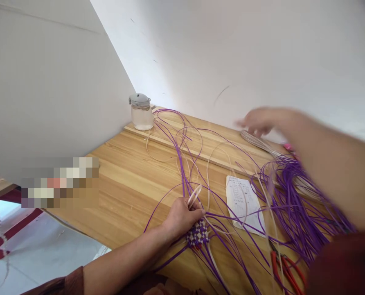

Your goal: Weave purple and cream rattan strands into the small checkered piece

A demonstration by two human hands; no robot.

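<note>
1. Wooden table (124, 180) fills frame centre; purple strands (293, 205) piled at right.
2. Right hand (259, 121), blurred, upper right, over pale strand bundle (262, 143); grip unclear.
3. Left hand (182, 215), lower centre, pinching pale strips (194, 194).
4. Woven patch (197, 235) directly below-right of that grip.

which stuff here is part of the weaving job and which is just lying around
In use:
- woven checkered patch, pressed down by the left hand
- purple strands
- pale strand bundle, at the right hand (blurred)

Lying about:
- lidded glass jar
- paper note
- red-handled pliers
- wooden table
</note>
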